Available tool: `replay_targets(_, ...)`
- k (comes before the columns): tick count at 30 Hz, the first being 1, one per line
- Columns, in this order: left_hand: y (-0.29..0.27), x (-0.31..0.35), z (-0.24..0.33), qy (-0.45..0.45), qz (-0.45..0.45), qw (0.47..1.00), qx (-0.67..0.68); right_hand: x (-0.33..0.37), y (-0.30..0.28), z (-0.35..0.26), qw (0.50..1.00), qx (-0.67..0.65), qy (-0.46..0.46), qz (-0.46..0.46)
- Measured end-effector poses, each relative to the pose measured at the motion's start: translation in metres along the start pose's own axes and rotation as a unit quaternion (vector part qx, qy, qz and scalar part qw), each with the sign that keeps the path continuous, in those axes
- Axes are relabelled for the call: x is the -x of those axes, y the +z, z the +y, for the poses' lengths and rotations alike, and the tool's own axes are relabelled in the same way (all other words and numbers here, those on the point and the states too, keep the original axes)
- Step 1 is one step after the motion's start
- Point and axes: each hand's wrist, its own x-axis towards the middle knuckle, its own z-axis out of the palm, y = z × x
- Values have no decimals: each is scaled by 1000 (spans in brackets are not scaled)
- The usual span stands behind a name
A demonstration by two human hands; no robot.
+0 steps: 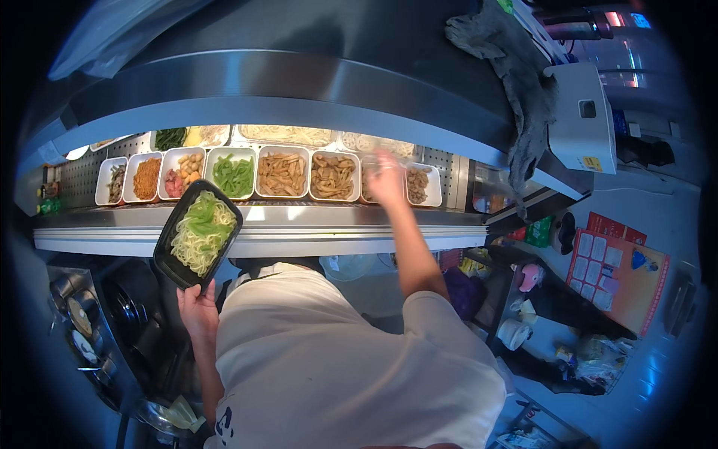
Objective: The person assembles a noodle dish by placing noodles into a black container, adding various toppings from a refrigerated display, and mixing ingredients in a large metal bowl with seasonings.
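My left hand [197,308] is closed on the near edge of a black plastic food tray [162,254]. Pale noodles [196,247] with green slices [202,215] on top lie in it. Over the right part of a lit food counter reaches my right hand [385,176], its fingers smeared by motion. Beneath it, one white container is mostly hidden. Beside the hand stand a container of brown slices [333,177] and, on its other side, one of small brown pieces [419,183]. Green strips [234,175] fill a container farther left.
Along the counter's front runs a metal ledge [299,217]. More containers stand in the row, among them orange shreds [147,178] and brown strips [282,173]; noodles [286,135] lie behind. A steel hood [262,82] overhangs the back. A grey cloth [523,82] hangs at right.
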Motion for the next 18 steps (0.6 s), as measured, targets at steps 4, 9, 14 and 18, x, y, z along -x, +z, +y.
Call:
replay_targets(4,30,-1,-11,-5,-23,999,-25,8,-20,133,950,-13,294,106)
replay_targets(9,62,2,-12,-18,-38,998,-48,11,-24,229,952,81,288,-63)
replay_targets(14,84,5,-26,-27,-61,996,-67,1,14,209,957,136,239,-97)
replay_targets(18,96,5,-32,-35,-84,992,-88,-4,18,203,944,182,250,-116)
